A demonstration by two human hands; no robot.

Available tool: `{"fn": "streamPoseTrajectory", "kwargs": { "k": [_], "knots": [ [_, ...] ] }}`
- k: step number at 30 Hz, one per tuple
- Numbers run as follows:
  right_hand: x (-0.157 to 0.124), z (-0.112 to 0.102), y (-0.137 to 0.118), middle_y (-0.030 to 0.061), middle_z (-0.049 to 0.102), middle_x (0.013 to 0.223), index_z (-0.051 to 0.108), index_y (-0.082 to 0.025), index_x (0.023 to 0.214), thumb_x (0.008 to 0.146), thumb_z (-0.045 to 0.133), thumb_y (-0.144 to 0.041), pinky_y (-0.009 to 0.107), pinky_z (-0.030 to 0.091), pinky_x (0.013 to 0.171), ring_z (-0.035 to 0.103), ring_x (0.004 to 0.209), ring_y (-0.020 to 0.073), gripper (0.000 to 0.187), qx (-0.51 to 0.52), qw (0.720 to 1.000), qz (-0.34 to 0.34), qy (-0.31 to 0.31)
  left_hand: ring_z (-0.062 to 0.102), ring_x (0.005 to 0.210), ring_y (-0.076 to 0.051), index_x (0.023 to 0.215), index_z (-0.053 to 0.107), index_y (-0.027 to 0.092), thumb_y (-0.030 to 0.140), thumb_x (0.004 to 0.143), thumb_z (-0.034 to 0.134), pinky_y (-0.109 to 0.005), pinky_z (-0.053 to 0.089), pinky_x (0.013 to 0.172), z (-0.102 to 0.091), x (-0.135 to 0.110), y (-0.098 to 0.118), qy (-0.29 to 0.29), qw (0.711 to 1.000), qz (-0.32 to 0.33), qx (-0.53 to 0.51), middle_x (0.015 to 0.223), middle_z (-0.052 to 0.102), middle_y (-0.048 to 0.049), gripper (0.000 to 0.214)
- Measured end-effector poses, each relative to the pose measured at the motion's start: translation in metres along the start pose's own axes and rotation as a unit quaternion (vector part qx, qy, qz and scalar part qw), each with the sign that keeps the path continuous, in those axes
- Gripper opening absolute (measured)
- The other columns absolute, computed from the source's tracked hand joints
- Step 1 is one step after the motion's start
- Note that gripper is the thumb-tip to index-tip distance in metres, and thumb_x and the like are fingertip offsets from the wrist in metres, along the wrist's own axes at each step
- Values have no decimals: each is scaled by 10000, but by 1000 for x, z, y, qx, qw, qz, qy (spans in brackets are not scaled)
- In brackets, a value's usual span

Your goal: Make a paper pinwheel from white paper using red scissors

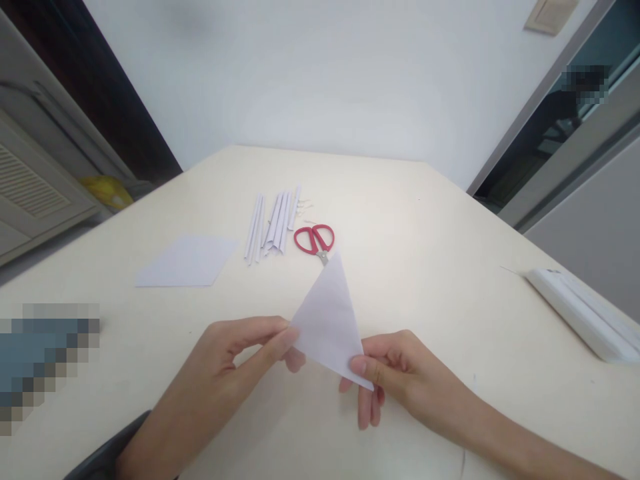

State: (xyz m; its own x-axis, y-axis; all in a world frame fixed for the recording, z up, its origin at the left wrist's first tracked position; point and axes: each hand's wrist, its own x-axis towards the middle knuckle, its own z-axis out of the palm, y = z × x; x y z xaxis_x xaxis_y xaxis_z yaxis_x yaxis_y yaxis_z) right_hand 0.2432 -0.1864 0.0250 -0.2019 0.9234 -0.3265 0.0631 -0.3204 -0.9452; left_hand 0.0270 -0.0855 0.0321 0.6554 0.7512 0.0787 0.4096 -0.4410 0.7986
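Note:
A white paper triangle (330, 320) is held up off the table between my two hands, one point aimed away from me. My left hand (250, 360) pinches its left corner between thumb and fingers. At the lower right corner, my right hand (390, 373) grips the paper with the thumb on top and fingers beneath. Just beyond the triangle's far tip lie scissors (314, 240) with red handles; the paper hides most of their blades. Several rolled white paper tubes (277, 223) lie side by side to the left of the scissors.
A flat stack or sheet of white paper (187, 261) rests on the left of the pale table (400, 227). A long white object (585, 313) lies at the right edge. A blurred-out blue item (40, 360) is at the near left. Behind the table stands a wall (300, 80).

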Motion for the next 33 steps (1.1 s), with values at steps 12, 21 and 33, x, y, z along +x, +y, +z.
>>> {"fn": "streamPoseTrajectory", "kwargs": {
  "k": [12, 21, 33],
  "knots": [
    [-4, 4, 3, -31, 564, 491, 709, -146, 832, 978, 486, -403, 196, 424, 501, 520, 438, 101, 370, -69, 997, 13, -22, 691, 896, -205, 931, 676, 233, 315, 912, 613, -275, 539, 769, 8, -1, 3, -95, 968, -72, -222, 932, 751, 3, 105],
    [-7, 7, 1, -11, 613, 583, 712, -147, 832, 957, 492, -244, 177, 403, 498, 528, 498, 97, 270, -143, 988, 10, -57, 675, 765, -207, 845, 721, 205, 298, 854, 656, -278, 534, 705, 11, -2, 9, -116, 966, -101, -209, 803, 758, 15, 114],
    [-11, 8, -6, -70, 436, 525, 644, -159, 723, 946, 519, -224, 166, 255, 429, 352, 466, 62, 264, -219, 975, -22, -32, 642, 716, -177, 798, 688, 225, 315, 896, 606, -232, 480, 652, 17, -11, 14, -121, 991, -35, -45, 775, 719, 44, 157]
  ]
}}
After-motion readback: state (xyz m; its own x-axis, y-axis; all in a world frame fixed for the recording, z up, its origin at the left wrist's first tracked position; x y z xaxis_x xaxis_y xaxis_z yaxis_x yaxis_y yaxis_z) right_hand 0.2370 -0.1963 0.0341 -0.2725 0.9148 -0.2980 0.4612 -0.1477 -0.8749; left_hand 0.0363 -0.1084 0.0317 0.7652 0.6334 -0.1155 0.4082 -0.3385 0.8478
